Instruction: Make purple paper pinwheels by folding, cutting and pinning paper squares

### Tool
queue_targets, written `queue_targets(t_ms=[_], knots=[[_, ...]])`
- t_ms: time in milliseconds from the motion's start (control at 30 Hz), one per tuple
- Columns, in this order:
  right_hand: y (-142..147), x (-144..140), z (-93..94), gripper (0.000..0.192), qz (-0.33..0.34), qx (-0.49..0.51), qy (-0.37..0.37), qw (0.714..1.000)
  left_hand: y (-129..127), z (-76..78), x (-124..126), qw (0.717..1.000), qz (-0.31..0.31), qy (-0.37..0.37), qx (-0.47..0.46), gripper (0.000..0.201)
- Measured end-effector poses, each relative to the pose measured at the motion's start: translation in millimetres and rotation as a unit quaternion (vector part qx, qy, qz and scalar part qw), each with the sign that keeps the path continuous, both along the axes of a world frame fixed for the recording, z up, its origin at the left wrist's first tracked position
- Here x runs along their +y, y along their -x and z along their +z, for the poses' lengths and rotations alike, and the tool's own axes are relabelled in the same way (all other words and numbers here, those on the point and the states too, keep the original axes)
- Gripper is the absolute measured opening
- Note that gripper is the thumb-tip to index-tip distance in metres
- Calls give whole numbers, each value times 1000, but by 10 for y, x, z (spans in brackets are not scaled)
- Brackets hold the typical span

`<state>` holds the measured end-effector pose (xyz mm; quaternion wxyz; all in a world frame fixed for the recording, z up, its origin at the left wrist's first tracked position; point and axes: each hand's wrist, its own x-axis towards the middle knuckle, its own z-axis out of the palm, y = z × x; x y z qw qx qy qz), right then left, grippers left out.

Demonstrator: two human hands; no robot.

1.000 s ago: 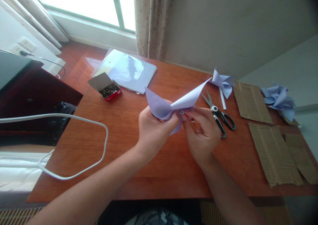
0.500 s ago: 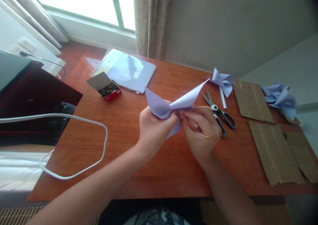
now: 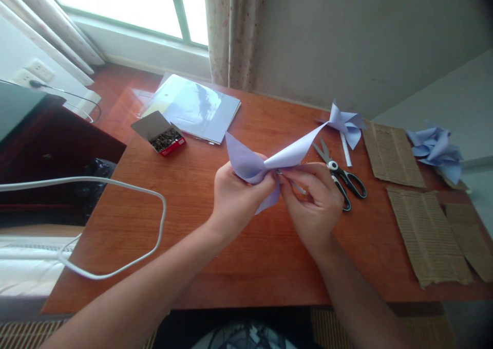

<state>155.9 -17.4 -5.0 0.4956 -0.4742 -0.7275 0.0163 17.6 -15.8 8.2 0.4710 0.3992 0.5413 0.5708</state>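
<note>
no readable text anywhere; red pin box (image 3: 165, 139) label too small, blurred to make out.

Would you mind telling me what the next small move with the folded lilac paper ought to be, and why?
Probably press the small metal pin through the gathered centre. The left hand pinches the folded lilac paper at its middle, and the right hand holds the pin against that spot. A finished pinwheel beyond the scissors suggests this shape.
</note>
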Motion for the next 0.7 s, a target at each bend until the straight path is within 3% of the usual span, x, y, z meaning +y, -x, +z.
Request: queue_targets(t_ms=[300, 700], knots=[[27, -8, -15, 16, 1, -1, 1, 1000, 21, -79, 33, 998, -9, 27, -61, 18], [34, 2, -15, 13, -34, -61, -36, 997, -22, -70, 20, 1000, 17, 17, -13, 17]])
